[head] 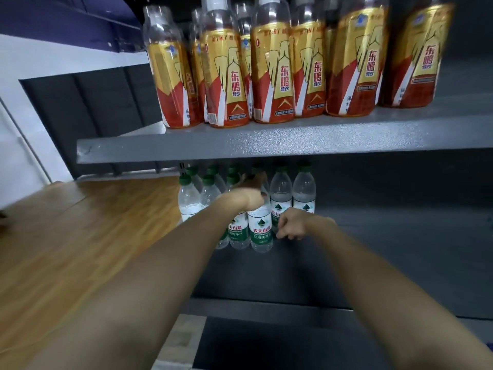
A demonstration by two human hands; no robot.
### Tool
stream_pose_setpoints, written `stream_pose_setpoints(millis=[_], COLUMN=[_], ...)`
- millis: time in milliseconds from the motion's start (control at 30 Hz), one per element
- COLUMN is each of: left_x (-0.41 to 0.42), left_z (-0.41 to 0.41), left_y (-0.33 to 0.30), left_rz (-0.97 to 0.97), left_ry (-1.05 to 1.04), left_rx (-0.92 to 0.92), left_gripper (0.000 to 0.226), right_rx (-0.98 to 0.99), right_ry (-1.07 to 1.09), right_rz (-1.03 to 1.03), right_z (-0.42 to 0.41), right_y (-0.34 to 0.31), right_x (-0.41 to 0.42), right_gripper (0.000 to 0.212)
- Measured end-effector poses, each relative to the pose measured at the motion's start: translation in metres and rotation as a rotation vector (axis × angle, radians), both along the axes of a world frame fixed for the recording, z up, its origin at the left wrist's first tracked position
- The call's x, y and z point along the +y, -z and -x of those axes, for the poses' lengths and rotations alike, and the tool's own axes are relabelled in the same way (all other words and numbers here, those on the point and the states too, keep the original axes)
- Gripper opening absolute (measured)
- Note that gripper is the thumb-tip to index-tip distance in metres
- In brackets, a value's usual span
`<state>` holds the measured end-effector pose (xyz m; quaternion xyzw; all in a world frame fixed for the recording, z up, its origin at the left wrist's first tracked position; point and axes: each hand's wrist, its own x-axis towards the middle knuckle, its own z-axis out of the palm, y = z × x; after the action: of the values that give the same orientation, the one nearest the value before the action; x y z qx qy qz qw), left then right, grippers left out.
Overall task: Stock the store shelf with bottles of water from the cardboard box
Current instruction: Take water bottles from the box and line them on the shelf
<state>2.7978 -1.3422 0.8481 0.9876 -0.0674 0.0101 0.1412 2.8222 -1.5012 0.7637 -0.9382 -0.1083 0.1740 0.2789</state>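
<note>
Several clear water bottles with green caps and green-white labels stand in rows on the lower grey shelf [386, 236]. My left hand [250, 190] reaches in over them and grips the top of a front-row water bottle [260, 231]. My right hand [292, 224] is lower, fingers curled, knuckles against the label of the neighbouring bottle [280, 198]; whether it holds that bottle is hidden. Another bottle [304, 188] stands at the right end of the rows. The cardboard box is out of view.
The upper grey shelf [266, 142] carries several gold-and-red drink bottles [229, 76] close overhead. Bare shelf surface lies right of the water bottles. A wood-pattern floor [80, 249] spreads to the left. A lower shelf edge [266, 308] runs beneath my arms.
</note>
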Motion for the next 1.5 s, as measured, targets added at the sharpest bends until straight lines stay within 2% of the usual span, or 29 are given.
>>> stream_pose_setpoints(millis=[67, 167, 267, 733, 867, 1000, 1233, 1333, 1500], left_x=[-0.004, -0.009, -0.007, 0.004, 0.002, -0.001, -0.002, 0.008, 0.03], left_z=[-0.003, -0.003, -0.001, -0.001, 0.003, 0.003, 0.016, 0.03, 0.058], left_y=[0.004, 0.013, 0.018, 0.015, 0.012, 0.014, 0.03, 0.036, 0.045], left_rz=[0.009, 0.025, 0.049, -0.018, -0.092, -0.063, -0.011, -0.005, -0.029], left_ry=[-0.063, -0.126, -0.115, 0.014, 0.049, 0.03, -0.02, 0.01, 0.098], left_rx=[-0.048, -0.148, -0.208, -0.17, -0.165, -0.132, -0.216, -0.236, -0.216], left_gripper=[0.046, 0.066, 0.069, 0.069, 0.079, 0.083, 0.081, 0.062, 0.046], right_rx=[0.004, 0.007, 0.015, 0.003, 0.001, 0.001, -0.025, -0.021, -0.027], right_ry=[-0.008, -0.014, -0.013, -0.047, -0.04, -0.024, 0.024, 0.051, 0.085], right_rz=[0.016, 0.037, 0.032, 0.07, 0.068, 0.063, 0.126, 0.081, 0.018], right_z=[-0.002, -0.005, -0.007, -0.011, -0.007, 0.0, 0.02, 0.029, 0.055], right_y=[0.0, 0.0, 0.002, 0.008, 0.004, -0.001, -0.018, -0.016, -0.013], right_x=[-0.001, -0.001, 0.0, 0.006, 0.01, 0.013, 0.016, 0.019, 0.034], right_gripper=[0.024, 0.026, 0.028, 0.023, 0.024, 0.025, 0.021, 0.017, 0.013])
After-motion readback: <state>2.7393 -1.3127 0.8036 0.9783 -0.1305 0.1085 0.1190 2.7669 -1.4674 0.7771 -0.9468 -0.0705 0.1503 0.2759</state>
